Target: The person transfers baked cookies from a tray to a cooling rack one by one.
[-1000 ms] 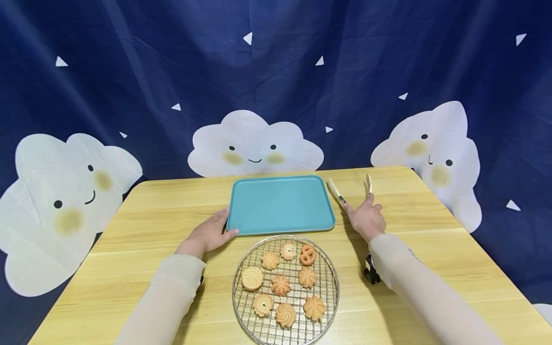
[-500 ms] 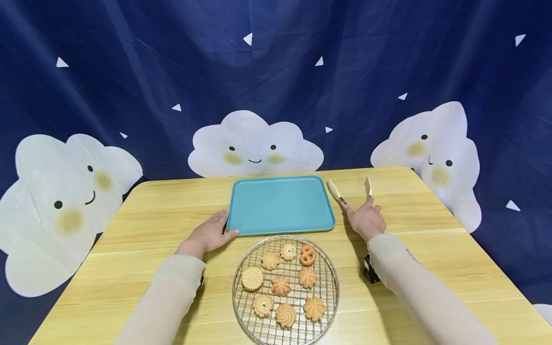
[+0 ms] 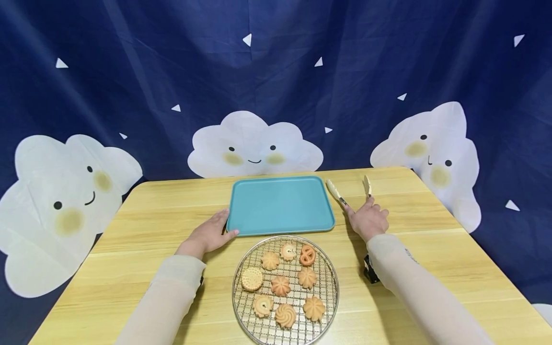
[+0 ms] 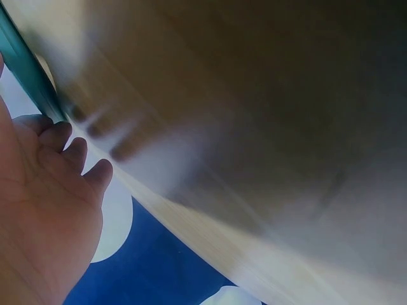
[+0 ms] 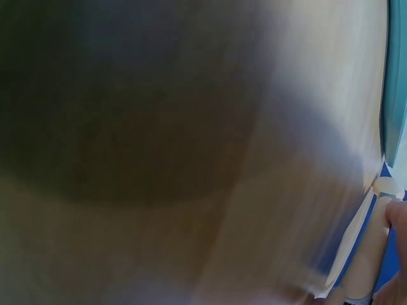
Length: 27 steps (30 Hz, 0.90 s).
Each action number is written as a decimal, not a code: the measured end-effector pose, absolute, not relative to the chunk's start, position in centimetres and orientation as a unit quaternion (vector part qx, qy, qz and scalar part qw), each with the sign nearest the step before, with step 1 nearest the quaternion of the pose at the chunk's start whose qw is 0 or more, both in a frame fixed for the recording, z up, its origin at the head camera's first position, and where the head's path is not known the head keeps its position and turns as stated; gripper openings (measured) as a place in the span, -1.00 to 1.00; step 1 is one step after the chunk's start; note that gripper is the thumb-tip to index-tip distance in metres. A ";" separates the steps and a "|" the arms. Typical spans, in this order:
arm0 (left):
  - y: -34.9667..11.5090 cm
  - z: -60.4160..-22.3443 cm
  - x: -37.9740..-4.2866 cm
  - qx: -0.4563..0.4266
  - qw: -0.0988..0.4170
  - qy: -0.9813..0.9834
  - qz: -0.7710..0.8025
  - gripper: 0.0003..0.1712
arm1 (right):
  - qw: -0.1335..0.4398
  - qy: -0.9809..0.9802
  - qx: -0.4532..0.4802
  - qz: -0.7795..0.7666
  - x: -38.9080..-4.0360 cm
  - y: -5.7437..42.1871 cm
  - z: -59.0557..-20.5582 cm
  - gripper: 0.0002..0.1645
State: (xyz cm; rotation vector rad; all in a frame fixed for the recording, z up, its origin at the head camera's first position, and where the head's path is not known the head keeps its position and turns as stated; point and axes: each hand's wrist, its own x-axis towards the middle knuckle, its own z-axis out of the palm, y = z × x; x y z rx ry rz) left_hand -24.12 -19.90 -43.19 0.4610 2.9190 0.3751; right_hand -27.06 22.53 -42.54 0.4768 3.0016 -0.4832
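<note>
A teal rectangular tray (image 3: 280, 206) lies flat toward the back of the table. At its near left corner rests my left hand (image 3: 209, 234), thumb along the front edge and fingers against the left side. My right hand (image 3: 368, 219) holds a pair of tongs (image 3: 333, 189) just right of the tray, their two cream-tipped arms spread apart and pointing away from me. Nothing sits between the tips. In the right wrist view, part of a tong arm (image 5: 367, 264) shows beside my fingers. The palm and loosely bent fingers (image 4: 77, 155) of my left hand appear in the left wrist view.
Nearest me stands a round wire cooling rack (image 3: 235, 302) with several cookies, among them a pretzel-shaped cookie (image 3: 307, 255) and a swirled cookie (image 3: 285, 316). The wooden table (image 3: 164, 206) has rounded back corners. Behind it hangs a blue curtain (image 3: 280, 62) with cloud prints.
The right-hand arm of the tongs has shifted slightly left and toward me, with a small turn of my right hand. My left hand, the tray and the cookies stay in place.
</note>
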 end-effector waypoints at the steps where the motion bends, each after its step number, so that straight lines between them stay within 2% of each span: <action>1: -19.9 -43.2 -24.1 0.154 0.081 0.977 0.125 -0.04 | 0.033 0.975 0.156 -0.156 -27.1 22.5 -42.6 0.15; 18: -19.7 -43.1 -24.2 0.152 0.088 0.976 0.130 -0.04 | 0.044 0.975 0.146 -0.160 -26.7 23.0 -42.5 0.14; 27: -20.0 -42.6 -24.4 0.149 0.090 0.976 0.127 -0.01 | 0.036 0.977 0.127 -0.167 -26.9 23.2 -40.8 0.18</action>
